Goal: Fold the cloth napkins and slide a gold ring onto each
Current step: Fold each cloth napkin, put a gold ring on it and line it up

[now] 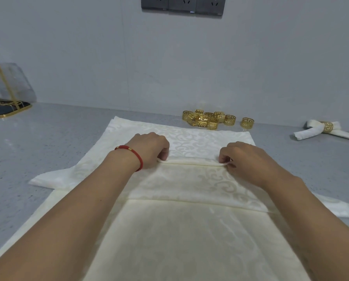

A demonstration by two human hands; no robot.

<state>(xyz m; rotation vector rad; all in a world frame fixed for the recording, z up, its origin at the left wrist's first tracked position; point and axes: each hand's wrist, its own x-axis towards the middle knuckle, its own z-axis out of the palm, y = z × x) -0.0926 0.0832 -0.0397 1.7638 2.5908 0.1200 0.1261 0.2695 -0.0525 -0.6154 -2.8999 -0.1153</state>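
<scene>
Both hands are down on the napkin (189, 179) spread over the bench (68, 138): left hand (151, 148) and right hand (240, 157) each pinch an end of the rolled edge, fingers curled round it. It's soft, limp cloth that will likely sag unless held at both ends. The rings (206, 119) wait just beyond.

Even, soft overhead light, countertop (47, 151) evenly lit, faint shadows cast beneath the forearms, no harsh glare, mild sheen seen on the napkin (189, 230), wide-angle bending towards the edges around it, slight softness throughout.
</scene>
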